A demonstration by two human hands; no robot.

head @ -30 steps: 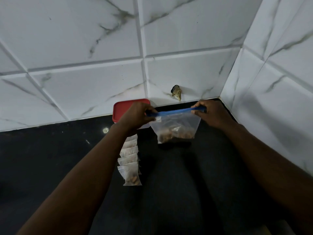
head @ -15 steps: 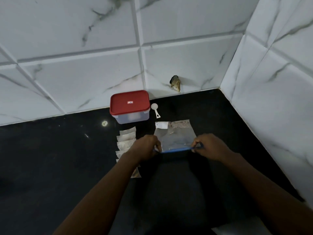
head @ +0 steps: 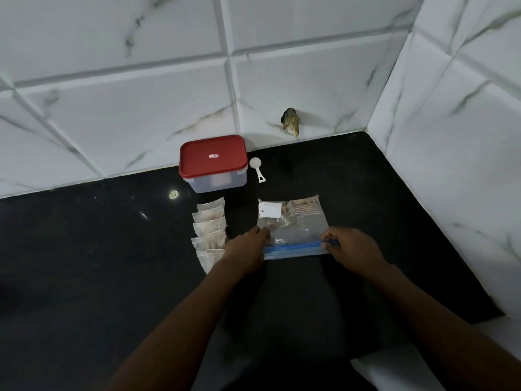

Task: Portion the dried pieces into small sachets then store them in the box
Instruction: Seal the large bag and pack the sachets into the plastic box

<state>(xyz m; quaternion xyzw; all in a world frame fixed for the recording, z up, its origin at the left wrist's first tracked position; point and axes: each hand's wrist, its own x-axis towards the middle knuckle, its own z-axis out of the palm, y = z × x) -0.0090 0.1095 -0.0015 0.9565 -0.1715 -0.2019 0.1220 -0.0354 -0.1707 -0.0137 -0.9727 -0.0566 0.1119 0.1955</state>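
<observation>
Hands are working the mouth of a clear zip bag (head: 296,222) lying flat on the black counter (head: 84,249), seemingly to steady the seal: the left hand (head: 248,246) is curling its fingers onto the bag's left corner, pinning it, while the right hand (head: 352,248) is pinching the right end of the blue zip strip (head: 293,246). Brownish dried pieces (head: 306,207) are bunching at the bag's far end; small sachets (head: 210,227) are lying overlapped just left of it, and the box (head: 214,165) is standing behind them, red lid on, beside a white scoop (head: 256,167).
</observation>
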